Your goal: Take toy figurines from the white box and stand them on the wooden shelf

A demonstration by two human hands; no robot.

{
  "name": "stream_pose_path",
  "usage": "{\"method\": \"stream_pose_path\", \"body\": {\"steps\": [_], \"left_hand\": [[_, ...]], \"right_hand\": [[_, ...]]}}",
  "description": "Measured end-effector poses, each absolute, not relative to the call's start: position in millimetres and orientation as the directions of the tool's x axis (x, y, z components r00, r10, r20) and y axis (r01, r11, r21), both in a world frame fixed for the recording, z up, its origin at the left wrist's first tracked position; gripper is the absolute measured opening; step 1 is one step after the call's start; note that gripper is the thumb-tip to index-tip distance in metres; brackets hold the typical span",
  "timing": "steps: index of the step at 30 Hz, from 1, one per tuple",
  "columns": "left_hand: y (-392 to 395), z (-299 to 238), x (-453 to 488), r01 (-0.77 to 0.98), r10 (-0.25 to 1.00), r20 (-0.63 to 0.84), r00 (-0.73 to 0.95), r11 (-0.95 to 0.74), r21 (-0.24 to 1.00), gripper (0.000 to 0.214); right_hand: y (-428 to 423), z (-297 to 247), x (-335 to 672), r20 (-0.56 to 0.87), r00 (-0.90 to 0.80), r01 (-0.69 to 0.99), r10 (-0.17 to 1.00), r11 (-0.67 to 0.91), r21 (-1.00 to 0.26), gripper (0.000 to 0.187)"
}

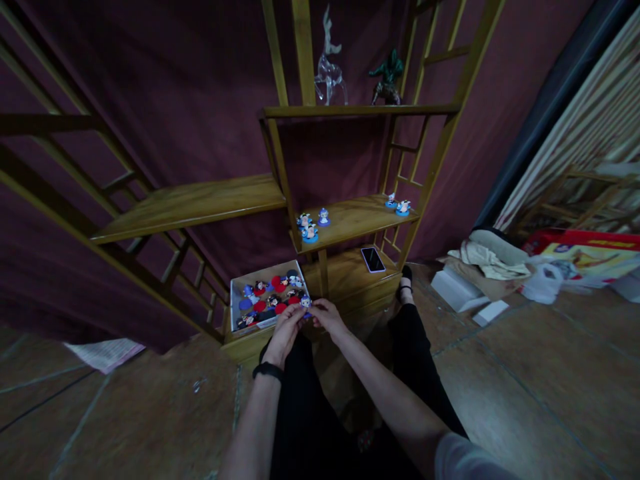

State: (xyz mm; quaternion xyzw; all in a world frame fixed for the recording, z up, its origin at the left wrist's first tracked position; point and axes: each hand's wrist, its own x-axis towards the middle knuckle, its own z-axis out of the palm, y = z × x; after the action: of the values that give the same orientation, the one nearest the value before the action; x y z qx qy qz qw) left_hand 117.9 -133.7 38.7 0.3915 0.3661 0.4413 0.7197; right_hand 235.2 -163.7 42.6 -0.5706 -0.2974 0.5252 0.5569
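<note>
Between my two hands is a small figurine (pixel 306 303) with a purple-blue base, held just past the front right corner of a white box (pixel 265 275). My left hand (pixel 289 328) has its fingers closed on the figurine's left side. From the right, my right hand (pixel 327 316) pinches it too. Inside the box lie several figurines with red, blue and purple round bases. On the shelf above, a purple figurine (pixel 324 217) stands beside blue-based figurines (pixel 309 233) at the left end. Two more blue-based figurines (pixel 403 208) are at the right end.
A phone (pixel 373 260) lies on the low shelf right of the box. Higher up stand a clear deer ornament (pixel 330 77) and a dark green statuette (pixel 388 79). White cartons (pixel 457 290), cloth and a plastic bag (pixel 543 283) lie on the floor at right.
</note>
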Motion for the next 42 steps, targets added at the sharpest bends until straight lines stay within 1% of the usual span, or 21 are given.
{"method": "stream_pose_path", "body": {"steps": [5,11,18,22,27,31,36,42], "left_hand": [[-133,38,118,-0.310,0.914,-0.193,0.358,0.311,0.898,0.024],[-134,39,119,-0.331,0.909,-0.188,0.372,0.318,0.888,0.024],[-135,40,119,-0.343,0.917,-0.186,0.353,0.312,0.886,0.024],[-136,40,119,-0.338,0.918,-0.182,0.352,0.306,0.890,0.023],[-136,41,118,-0.363,0.920,-0.192,0.340,0.317,0.876,0.028],[-139,43,118,-0.380,0.916,-0.179,0.358,0.318,0.869,0.036],[-140,42,118,-0.361,0.908,-0.128,0.399,0.283,0.889,0.043],[-137,33,118,-0.319,0.941,-0.083,0.327,0.192,0.928,0.041]], "right_hand": [[-162,38,238,-0.285,0.274,-0.218,0.919,-0.229,-0.949,0.018],[-161,38,241,-0.278,0.271,-0.208,0.921,-0.226,-0.952,0.016],[-162,39,240,-0.315,0.279,-0.244,0.907,-0.250,-0.937,0.011],[-163,40,240,-0.326,0.278,-0.272,0.904,-0.251,-0.929,0.011],[-167,42,243,-0.316,0.244,-0.352,0.917,-0.219,-0.910,0.019],[-167,39,244,-0.319,0.262,-0.400,0.911,-0.198,-0.895,0.022],[-166,35,245,-0.295,0.250,-0.409,0.922,-0.176,-0.895,0.026],[-170,36,246,-0.238,0.217,-0.394,0.947,-0.139,-0.909,0.038]]}}
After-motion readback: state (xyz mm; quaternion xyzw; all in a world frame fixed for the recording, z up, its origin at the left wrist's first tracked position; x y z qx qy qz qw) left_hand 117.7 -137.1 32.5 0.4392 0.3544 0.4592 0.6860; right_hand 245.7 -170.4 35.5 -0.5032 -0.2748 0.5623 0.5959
